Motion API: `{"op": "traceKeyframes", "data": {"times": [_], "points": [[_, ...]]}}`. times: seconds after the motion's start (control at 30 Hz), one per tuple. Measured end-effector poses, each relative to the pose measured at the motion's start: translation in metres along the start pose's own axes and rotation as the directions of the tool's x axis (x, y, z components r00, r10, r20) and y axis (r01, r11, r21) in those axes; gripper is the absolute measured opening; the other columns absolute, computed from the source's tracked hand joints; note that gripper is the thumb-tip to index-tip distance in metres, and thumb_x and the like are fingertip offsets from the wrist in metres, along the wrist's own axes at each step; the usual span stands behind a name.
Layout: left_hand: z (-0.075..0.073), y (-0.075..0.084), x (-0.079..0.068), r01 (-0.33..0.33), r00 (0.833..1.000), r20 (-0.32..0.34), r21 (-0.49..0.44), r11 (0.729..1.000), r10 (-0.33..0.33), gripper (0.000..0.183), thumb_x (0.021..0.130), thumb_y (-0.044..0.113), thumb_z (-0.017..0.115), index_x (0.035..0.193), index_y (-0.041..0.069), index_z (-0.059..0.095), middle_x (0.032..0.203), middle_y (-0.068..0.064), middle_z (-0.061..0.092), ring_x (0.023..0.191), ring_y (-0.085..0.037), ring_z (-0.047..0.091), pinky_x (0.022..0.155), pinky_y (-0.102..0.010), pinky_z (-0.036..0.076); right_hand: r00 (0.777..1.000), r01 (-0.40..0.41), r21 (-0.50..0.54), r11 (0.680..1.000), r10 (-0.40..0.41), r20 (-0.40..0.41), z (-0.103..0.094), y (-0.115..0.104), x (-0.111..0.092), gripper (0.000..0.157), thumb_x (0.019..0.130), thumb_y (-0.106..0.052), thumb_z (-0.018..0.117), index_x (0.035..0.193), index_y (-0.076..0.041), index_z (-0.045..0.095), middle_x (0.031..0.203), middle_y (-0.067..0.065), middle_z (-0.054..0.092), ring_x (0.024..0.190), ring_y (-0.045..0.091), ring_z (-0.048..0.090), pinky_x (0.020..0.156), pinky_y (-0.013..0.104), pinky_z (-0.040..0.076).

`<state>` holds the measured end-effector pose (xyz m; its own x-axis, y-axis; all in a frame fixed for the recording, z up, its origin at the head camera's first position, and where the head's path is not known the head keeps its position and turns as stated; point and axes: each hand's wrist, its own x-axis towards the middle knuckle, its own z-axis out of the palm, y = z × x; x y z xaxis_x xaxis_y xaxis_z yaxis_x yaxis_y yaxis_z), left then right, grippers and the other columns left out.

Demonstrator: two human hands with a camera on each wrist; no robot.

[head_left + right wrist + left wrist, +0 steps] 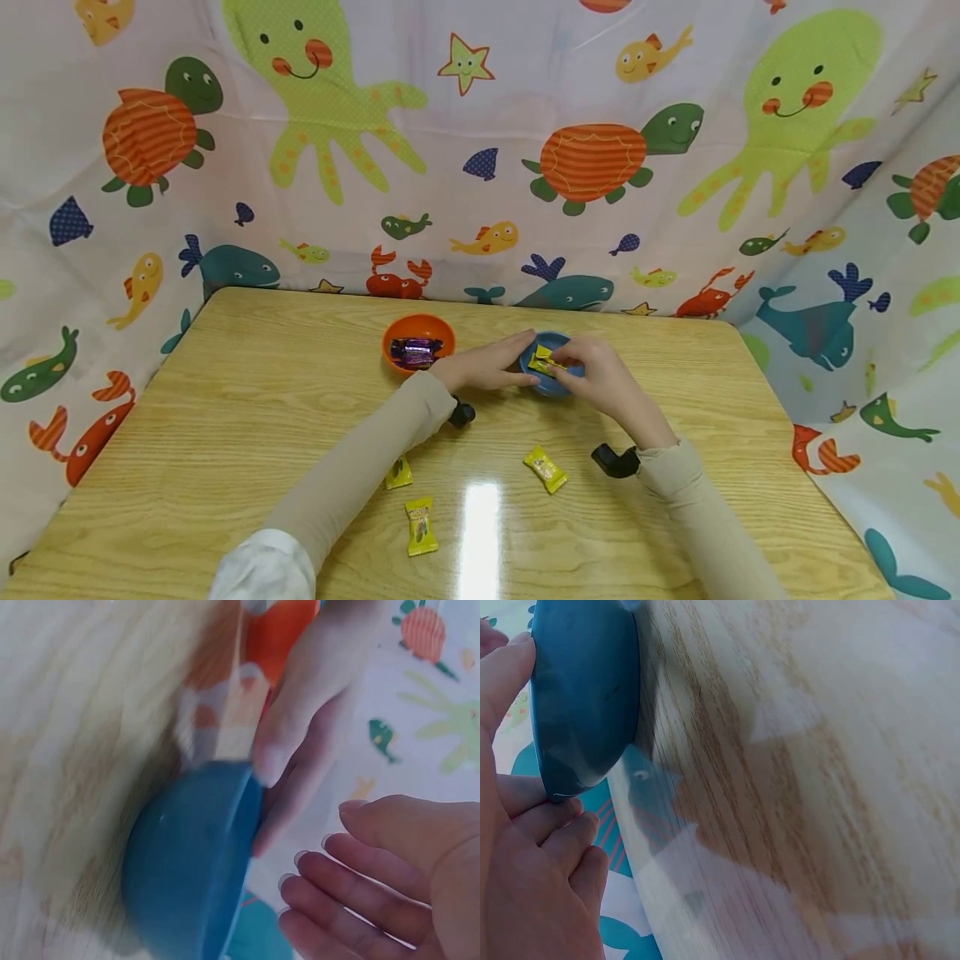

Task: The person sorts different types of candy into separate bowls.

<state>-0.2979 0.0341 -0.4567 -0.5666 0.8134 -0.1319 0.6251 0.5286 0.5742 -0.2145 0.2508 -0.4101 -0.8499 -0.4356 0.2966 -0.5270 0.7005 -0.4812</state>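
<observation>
A small blue bowl [576, 385] stands toward the back of the table with yellow-wrapped candies [542, 359] inside. My left hand [491, 364] holds the bowl from its left, thumb at the near rim and fingers at the far side. In the left wrist view, the thumb and fingers lie along the rim of the blue bowl [585, 697]. My right hand [600, 379] hovers over the bowl's right side, fingertips close to the candies. The right wrist view shows that hand [382, 877] with loosely bent fingers and nothing between them, facing the bowl's mouth.
An orange bowl [390, 329] with purple-wrapped candies [415, 353] stands left of the blue one. Nearer on the wooden table [225, 400] lie yellow candies: one at centre right [545, 469], one at the front [422, 527], and another [400, 473] partly under the left forearm. A patterned curtain [450, 167] surrounds the table.
</observation>
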Motion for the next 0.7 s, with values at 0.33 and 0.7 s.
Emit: {"op": "traceKeyframes", "data": {"times": [0.33,0.7], "points": [[0.002,-0.001,-0.001,0.005,1.0,-0.002,0.018,1.0,-0.005,0.092,0.099,0.058,0.048,0.16,0.006,0.002,0.167,-0.007,0.003,0.152,-0.02,0.007,0.122,-0.036,0.011,0.996,0.082,-0.057,0.995,-0.085,-0.041,0.001,-0.038,-0.035,0.013,0.084,-0.006,0.079,0.096,-0.003,0.076,0.085,0.001,0.067,0.076,0.019,0.065,0.067,0.037,0.057],[0.002,0.0,0.0,0.006,1.0,-0.005,0.02,1.0,-0.006,0.093,0.098,0.059,0.049,0.16,0.006,0.003,0.167,-0.008,0.004,0.152,-0.02,0.007,0.121,-0.034,0.011,0.996,0.079,-0.09,0.993,-0.082,-0.026,0.021,-0.059,-0.074,0.021,0.08,-0.01,0.083,0.098,-0.004,0.075,0.09,0.003,0.07,0.077,0.017,0.064,0.065,0.03,0.056]]}}
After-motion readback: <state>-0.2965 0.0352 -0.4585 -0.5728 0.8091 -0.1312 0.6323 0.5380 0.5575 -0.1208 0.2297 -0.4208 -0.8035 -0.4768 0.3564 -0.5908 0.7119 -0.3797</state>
